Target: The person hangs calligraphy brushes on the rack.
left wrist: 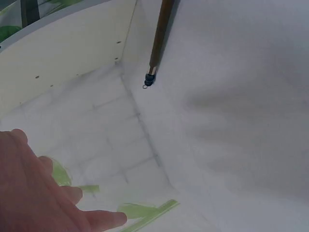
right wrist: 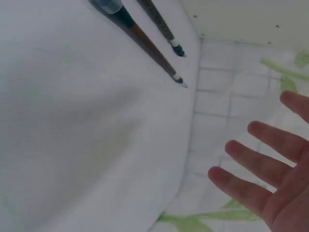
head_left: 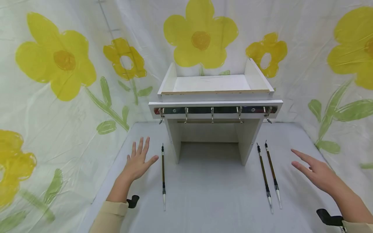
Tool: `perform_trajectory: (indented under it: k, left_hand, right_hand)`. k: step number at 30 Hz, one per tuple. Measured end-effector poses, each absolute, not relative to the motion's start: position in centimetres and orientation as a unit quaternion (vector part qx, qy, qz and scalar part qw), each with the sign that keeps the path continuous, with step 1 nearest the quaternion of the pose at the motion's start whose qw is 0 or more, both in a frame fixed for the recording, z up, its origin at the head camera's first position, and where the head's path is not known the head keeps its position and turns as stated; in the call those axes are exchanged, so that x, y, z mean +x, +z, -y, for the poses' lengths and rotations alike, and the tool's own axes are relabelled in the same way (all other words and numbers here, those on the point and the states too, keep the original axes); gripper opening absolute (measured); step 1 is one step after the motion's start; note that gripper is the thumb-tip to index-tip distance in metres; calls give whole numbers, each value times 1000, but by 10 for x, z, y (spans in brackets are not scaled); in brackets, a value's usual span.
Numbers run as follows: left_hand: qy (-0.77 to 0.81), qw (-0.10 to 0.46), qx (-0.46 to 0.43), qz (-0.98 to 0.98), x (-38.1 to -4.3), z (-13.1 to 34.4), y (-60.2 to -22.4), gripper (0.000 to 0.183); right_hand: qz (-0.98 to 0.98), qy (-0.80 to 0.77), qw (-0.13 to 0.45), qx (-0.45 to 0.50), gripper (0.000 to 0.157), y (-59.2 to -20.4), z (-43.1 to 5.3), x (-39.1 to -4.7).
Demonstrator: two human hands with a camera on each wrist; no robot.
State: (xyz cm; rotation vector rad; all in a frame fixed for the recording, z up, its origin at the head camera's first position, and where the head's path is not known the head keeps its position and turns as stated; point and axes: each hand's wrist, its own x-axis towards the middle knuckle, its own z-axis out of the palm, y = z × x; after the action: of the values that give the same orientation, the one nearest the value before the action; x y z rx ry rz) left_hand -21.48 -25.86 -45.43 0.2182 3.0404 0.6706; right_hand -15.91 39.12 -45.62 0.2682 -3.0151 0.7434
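My left hand (head_left: 139,164) hovers over the table's left side with its fingers spread, holding nothing. Just to its right lies a single calligraphy brush (head_left: 163,174), its loop end pointing away and a clear cap toward me. On the right side, two more brushes lie side by side, one dark (head_left: 264,176) and one browner (head_left: 273,173). My right hand (head_left: 317,173) is held to the right of that pair, fingers extended and holding nothing. In the right wrist view its fingers (right wrist: 241,188) are spread apart, away from the brush ends.
A white shelf unit (head_left: 204,84) stands at the back middle of the table (head_left: 209,194). Across its front runs a rail (head_left: 224,109) with several metal hooks. Behind and beside it hangs a white cloth with yellow flowers (head_left: 201,40).
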Motion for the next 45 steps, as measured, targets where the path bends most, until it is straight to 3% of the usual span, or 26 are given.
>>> perform_trajectory:
  k: [13,17,25,45]
  left_hand:
    - [392,29,167,-904,-242,222,-452,67]
    - [429,45,164,-887,-249,215,-451,63]
    - [545,96,142,-821,-260,201,-455,59]
    - [613,103,69,-781,-267,175,-458,79]
  right_hand:
    - [967,247,43,51,67,-466,-394,-164]
    - [963,258,58,55,65,-473,-394,-170]
    - [954,296,32,41,66,-481,-387,-176]
    - [931,364,-27,-25,72,-510,-376,-200]
